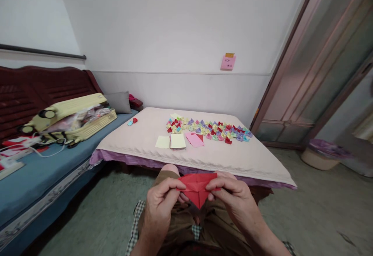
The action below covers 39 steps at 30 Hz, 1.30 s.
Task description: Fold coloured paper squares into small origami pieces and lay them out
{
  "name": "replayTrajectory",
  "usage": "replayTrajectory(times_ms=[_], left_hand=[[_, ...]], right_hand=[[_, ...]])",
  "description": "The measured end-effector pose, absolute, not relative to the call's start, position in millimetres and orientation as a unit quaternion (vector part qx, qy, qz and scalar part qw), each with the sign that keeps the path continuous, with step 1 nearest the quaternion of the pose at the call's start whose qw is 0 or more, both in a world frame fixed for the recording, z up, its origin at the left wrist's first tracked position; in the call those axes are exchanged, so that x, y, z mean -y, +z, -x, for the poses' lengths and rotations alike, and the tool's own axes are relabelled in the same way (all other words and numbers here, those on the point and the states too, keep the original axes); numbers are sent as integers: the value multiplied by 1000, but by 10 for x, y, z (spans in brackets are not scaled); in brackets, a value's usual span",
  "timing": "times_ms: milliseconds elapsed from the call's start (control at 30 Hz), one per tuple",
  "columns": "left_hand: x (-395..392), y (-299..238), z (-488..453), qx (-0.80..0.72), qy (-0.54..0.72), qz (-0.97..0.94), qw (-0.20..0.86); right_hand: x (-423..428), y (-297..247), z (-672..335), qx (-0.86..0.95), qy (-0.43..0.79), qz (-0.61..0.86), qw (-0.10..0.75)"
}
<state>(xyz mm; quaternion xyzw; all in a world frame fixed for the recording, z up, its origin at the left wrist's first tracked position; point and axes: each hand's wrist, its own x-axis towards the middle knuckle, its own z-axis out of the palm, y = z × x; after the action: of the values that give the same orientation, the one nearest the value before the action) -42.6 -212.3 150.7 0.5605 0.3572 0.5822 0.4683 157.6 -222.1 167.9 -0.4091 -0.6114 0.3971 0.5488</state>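
Above my lap I hold a folded sheet of red paper (199, 188), creased across its face and tapering to a point at the bottom. My left hand (163, 199) pinches its left side between thumb and fingers. On the opposite side, my right hand (233, 193) grips the paper the same way. Beyond my knees, a stack of pale yellow square paper (177, 141) lies on the covered table, with one yellow sheet (162, 142) to its left. To the right are pink sheets (194, 139) with a red one partly beneath them.
Many small folded paper pieces (210, 127) in mixed colours spread across the table (140, 141). Two more pieces (132, 121) lie at its left. A yellow suitcase (84, 127) rests partly open on the blue-covered bench (67, 170). A lined bin (320, 156) stands on the right.
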Motion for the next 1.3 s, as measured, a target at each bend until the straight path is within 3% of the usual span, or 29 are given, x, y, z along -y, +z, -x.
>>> replayTrajectory(times_ms=[200,400,567,733,1033,1300], left_hand=[[2118,1465,380,-427,589,-563,392],[2124,1466,306,-452,611,-540,362],[2111,1443,308,-436,602,-549,382],[2091,1370,319,-452,599,-521,407],[2156,1460,285,-493,581,-582,283],[2129,1569,326,-443,566,-652,241]], right_hand=[[2253,1802,-1543,675,310,428,514],[2252,1786,-1446,647,275,453,548],[2261,1762,-1420,620,275,450,581],[2263,1745,-1485,635,268,468,553],[2243,1790,-1518,691,159,454,540],[2188,1786,-1555,666,237,461,537]])
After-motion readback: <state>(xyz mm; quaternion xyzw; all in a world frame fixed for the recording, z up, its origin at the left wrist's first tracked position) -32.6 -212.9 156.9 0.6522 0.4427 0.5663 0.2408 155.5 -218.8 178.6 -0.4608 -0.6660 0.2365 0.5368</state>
